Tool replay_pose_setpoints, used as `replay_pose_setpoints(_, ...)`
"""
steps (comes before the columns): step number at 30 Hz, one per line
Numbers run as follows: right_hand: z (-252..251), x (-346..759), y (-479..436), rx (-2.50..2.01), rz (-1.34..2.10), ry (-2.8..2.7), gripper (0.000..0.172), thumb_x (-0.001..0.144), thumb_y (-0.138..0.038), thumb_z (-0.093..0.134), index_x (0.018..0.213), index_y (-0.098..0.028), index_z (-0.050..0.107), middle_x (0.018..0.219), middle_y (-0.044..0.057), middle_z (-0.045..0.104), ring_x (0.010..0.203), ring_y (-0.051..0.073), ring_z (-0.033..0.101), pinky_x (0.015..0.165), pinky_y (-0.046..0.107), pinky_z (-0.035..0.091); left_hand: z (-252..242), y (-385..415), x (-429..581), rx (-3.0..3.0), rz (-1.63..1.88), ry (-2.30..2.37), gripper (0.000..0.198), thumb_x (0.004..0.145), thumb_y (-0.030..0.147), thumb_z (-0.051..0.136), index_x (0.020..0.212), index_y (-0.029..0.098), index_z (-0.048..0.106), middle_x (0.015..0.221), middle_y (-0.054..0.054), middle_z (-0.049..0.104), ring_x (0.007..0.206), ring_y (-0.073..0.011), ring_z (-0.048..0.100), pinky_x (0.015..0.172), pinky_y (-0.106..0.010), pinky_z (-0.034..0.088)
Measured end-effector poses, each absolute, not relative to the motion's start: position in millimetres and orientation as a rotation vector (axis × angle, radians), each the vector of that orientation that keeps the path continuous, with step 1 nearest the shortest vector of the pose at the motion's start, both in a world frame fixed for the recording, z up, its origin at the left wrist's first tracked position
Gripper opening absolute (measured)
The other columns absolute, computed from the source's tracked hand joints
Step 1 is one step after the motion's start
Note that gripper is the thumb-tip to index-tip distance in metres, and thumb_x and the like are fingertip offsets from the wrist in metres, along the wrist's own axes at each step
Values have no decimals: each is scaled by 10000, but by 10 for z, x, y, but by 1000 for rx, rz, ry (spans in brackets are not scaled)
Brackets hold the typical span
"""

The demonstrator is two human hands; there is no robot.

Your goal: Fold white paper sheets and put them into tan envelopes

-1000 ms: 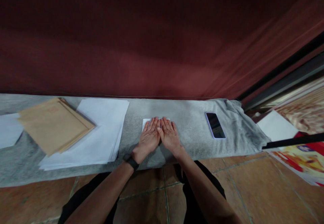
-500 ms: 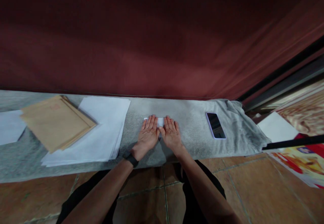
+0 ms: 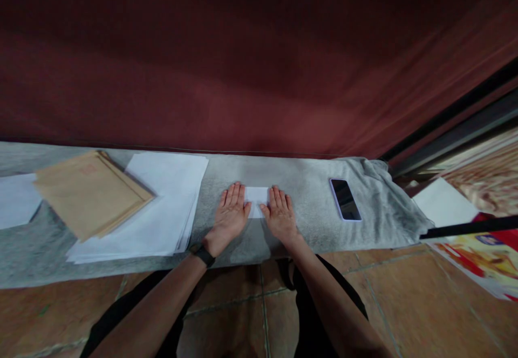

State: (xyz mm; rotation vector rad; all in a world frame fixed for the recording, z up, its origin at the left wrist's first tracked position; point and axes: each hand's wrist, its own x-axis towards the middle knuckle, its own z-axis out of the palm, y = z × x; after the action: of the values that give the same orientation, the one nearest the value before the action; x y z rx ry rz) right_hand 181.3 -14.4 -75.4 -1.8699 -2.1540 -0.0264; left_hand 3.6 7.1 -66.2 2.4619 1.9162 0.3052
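A small folded white paper [image 3: 257, 201] lies flat on the grey cloth [image 3: 309, 196] in front of me. My left hand [image 3: 232, 212] rests palm down over its left end, fingers stretched forward, thumb on the paper. Over the right end lies my right hand [image 3: 280, 213], also flat, its thumb pointing inward. The paper's middle shows between the two hands; its ends are partly hidden under them. Neither hand grips anything.
To the left, brown envelopes [image 3: 91, 196] lie on a stack of white sheets [image 3: 174, 201], with another white paper [image 3: 16, 200] at the far left. A phone [image 3: 345, 200] lies to the right. A dark red curtain [image 3: 243, 77] hangs behind; a black bar [image 3: 465, 227] stands at the right.
Both hands have slid apart, the left one leftward and the right one rightward, so more of the white paper shows between them.
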Motion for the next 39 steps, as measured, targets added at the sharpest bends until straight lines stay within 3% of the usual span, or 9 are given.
replay_pose_setpoints(6,-759,1882,-161,-1874,-5,-2135,562,1101,-357,313,1608,-117,356,1657,154,362,1522,296,364,1246,518,260,-656,59,-18,2436,283,1944,635,1044,336,270,1593,22,331,1677,-182,305,1579,-277,256,1302,-460,190)
replay_pose_setpoints(17,-673,2032,-188,-1902,70,-2098,559,1080,-306,311,1574,-60,403,1671,197,318,1551,314,312,1253,547,242,-638,54,-33,2389,274,1952,649,1037,341,276,1608,33,301,1683,-177,292,1585,-277,239,1302,-473,178)
replay_pose_setpoints(24,-639,1722,-314,-1576,201,-2354,583,1098,-397,302,1625,-146,321,1680,113,332,1562,225,305,1278,461,261,-628,22,-28,2393,318,1932,644,1034,328,288,1604,29,304,1684,-184,285,1590,-280,223,1303,-485,165)
replay_pose_setpoints(39,-784,1879,-365,-1695,63,-2311,661,1090,-444,342,1613,-43,302,1673,193,318,1561,294,290,1271,492,238,-561,-5,-36,2441,322,1881,623,1050,328,279,1583,11,340,1684,-181,290,1599,-284,177,1314,-489,116)
